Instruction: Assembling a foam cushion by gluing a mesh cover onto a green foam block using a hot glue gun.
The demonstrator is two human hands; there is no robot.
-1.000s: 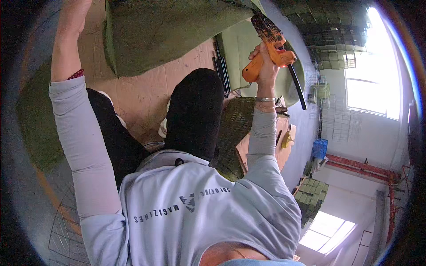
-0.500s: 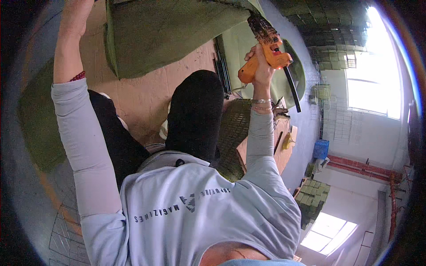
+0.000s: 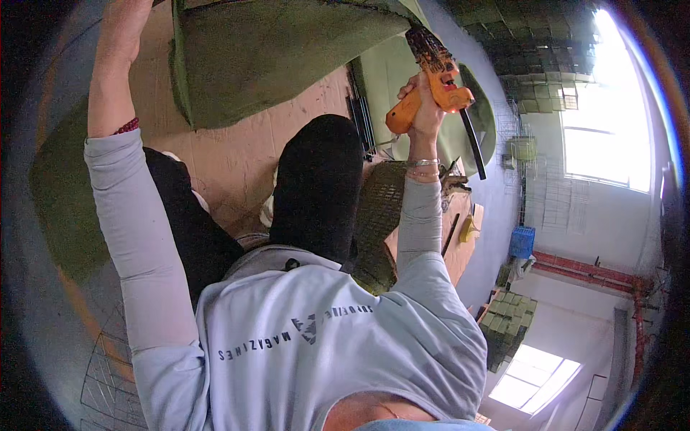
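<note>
My right hand is closed around the grip of an orange glue gun. Its front is coated in dark residue, and a black glue stick pokes out of its back. The nozzle is at the right end of a large olive-green panel, close to its upper edge; whether it touches cannot be told. A dark line runs along that edge. My left hand reaches up past the panel's left side to the top of the picture, where its fingers are cut off from sight.
Brown cardboard lies under the panel and around my legs. Beside my right arm stand a dark woven crate and a cardboard piece with a yellow item. Stacked green blocks, a blue crate and wire racks stand to the right.
The glue gun in my right hand has shifted very slightly to the right and down. My left arm and the green panel look nearly the same.
</note>
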